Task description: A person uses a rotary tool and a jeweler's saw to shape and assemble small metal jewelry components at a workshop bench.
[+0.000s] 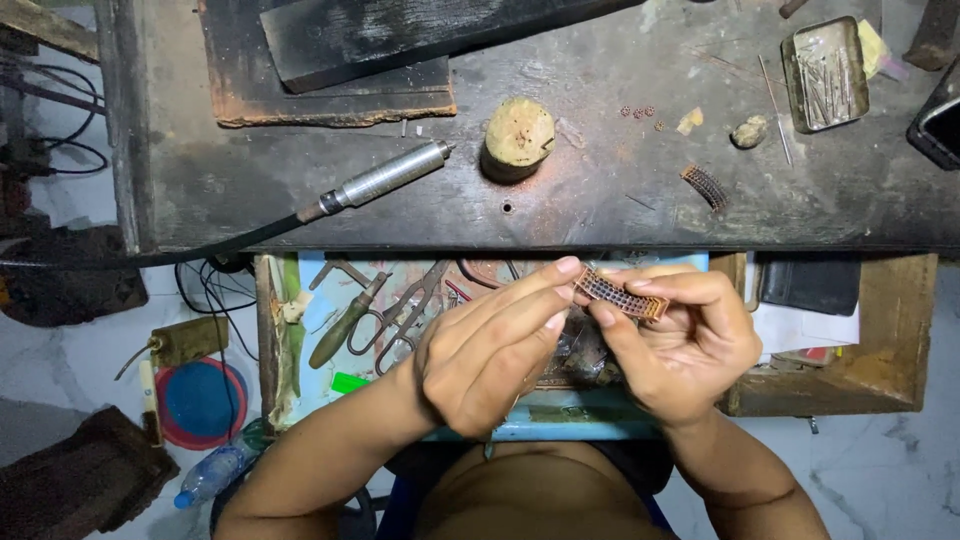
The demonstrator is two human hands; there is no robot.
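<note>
Both my hands meet over an open drawer below the bench edge. My right hand [685, 340] pinches a small curved copper-coloured mesh strip [620, 296] between thumb and fingers. My left hand [490, 350] touches the strip's left end with its fingertips. A second, similar curved mesh strip [705, 187] lies on the dark workbench [600, 200] above my right hand.
A rotary handpiece [385, 180] with its cable lies on the bench left of a round wooden stub [518, 135]. A metal tin of thin bits [825, 75] sits at the top right. Pliers and scissors [400, 310] lie in the drawer. A plastic bottle [215, 472] lies on the floor.
</note>
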